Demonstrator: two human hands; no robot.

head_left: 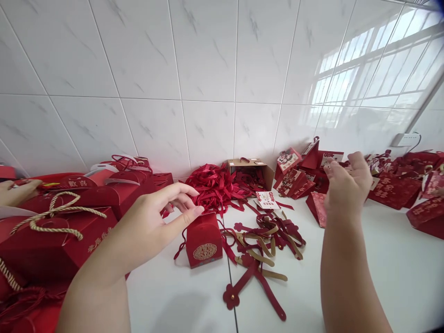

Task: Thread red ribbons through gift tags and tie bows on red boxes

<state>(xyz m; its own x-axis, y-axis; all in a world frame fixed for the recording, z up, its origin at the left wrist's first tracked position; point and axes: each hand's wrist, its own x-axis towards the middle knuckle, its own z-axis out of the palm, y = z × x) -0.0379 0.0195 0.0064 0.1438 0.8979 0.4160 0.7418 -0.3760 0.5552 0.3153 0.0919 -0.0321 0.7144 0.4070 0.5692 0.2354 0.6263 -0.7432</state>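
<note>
My left hand hovers just left of a small red gift box with a gold emblem, fingers spread and holding nothing. My right hand is raised above the white table, fingers loosely curled, in front of small red cards and bags; nothing shows in it. Between my hands lie red and gold ribbon straps with flower ends. Behind the box is a heap of red ribbons and an open cardboard box.
Large red gift boxes with rope handles fill the left side. More red bags stand at the far right. Another person's hand shows at the left edge. A white tiled wall backs the table.
</note>
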